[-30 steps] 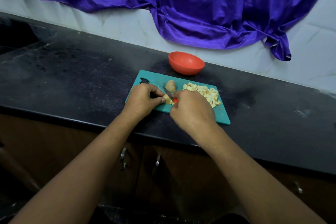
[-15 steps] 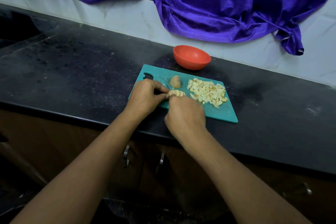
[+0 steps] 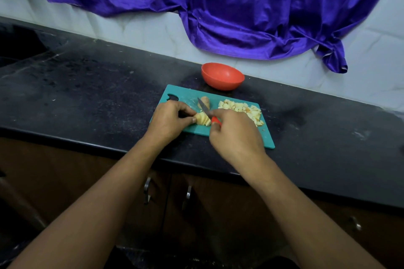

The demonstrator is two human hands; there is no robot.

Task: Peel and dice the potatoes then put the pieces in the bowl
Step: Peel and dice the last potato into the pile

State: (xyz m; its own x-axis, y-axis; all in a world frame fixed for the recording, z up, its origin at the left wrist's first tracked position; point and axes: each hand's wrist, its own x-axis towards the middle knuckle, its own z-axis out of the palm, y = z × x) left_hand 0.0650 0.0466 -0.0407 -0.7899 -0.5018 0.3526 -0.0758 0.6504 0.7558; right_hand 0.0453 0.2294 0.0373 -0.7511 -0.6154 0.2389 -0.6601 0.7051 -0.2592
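Observation:
A teal cutting board lies on the black counter. My left hand pinches a sliced potato piece at the board's near left. My right hand grips a knife with a red handle; its blade crosses the slices and points away to the left. Another potato piece lies just behind the blade. A heap of diced potato sits on the board's right half. The empty red bowl stands behind the board.
The black counter stretches left and right of the board. A purple cloth hangs on the white tiled wall behind. Brown cabinet doors with metal handles are below the counter edge.
The knife blade, hidden under my right hand half a second ago, now shows, raised over the slices. My right hand has shifted right and my left hand still holds the potato.

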